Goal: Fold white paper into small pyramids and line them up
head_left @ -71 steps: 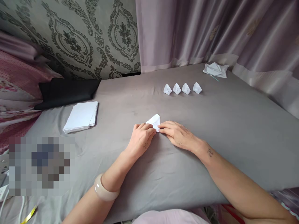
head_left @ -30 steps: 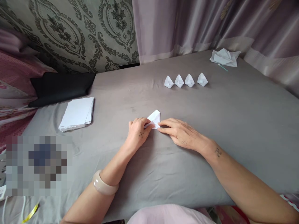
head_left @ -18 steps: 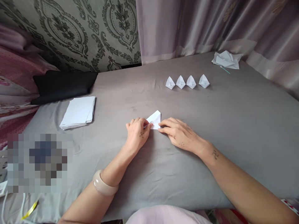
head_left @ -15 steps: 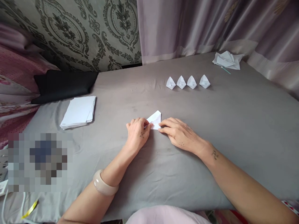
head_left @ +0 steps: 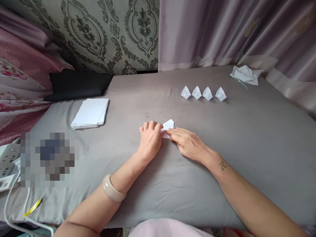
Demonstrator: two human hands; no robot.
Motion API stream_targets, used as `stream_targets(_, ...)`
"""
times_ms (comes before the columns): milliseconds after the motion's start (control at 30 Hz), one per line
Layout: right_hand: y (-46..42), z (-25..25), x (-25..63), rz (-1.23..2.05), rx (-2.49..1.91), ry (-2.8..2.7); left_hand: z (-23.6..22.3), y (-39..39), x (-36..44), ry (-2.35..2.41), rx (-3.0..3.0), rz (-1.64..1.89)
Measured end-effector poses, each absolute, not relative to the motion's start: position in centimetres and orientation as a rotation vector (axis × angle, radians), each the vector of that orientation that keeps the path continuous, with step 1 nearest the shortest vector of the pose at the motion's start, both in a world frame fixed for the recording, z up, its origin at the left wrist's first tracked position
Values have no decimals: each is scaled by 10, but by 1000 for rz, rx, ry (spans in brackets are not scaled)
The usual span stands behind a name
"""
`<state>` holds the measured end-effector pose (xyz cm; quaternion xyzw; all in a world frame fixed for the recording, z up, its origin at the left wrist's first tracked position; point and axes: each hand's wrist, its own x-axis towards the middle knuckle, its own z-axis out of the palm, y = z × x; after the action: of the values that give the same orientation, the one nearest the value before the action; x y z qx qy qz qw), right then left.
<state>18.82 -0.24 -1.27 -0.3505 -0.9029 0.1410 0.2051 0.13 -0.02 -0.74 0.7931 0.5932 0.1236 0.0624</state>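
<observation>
A small folded sheet of white paper (head_left: 169, 124) lies on the grey cloth between my hands, its pointed end facing away from me. My left hand (head_left: 151, 138) has its fingers curled over the paper's left end, hiding that part. From the right, my right hand (head_left: 189, 141) presses its fingertips on the paper's lower right part, fingers together. Beyond, several folded paper boats (head_left: 197, 93) stand in a row.
A stack of white paper (head_left: 90, 113) lies to the left, in front of a black folded item (head_left: 79, 86). At the far right is a pile of folded paper (head_left: 244, 74) with a thin green stick (head_left: 243, 84). A power strip (head_left: 9, 158) and a yellow strip (head_left: 33, 207) are at the left edge.
My left hand has turned and closed further over the paper's left end. The right fingertips have slid left onto the paper. The whole view has shifted slightly.
</observation>
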Motion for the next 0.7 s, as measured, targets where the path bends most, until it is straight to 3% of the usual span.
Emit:
stream_targets(133, -3, -11, 189, 406, -1004, -2521, -7, -21, 11, 1602, 2708, 175)
stream_targets(467, -5, -7, 187, 394, -1048, -2543, -19, -55, -13, 1675, 2723, 337)
stream_targets(633, 1, -5, 191, 425, -993, -2567, 7, -45, -38, 1739, 2326, 447)
stream_targets(700, 4, -6, 192, 442, -965, -2569, 32, -48, -41, 1528, 1992, 529)
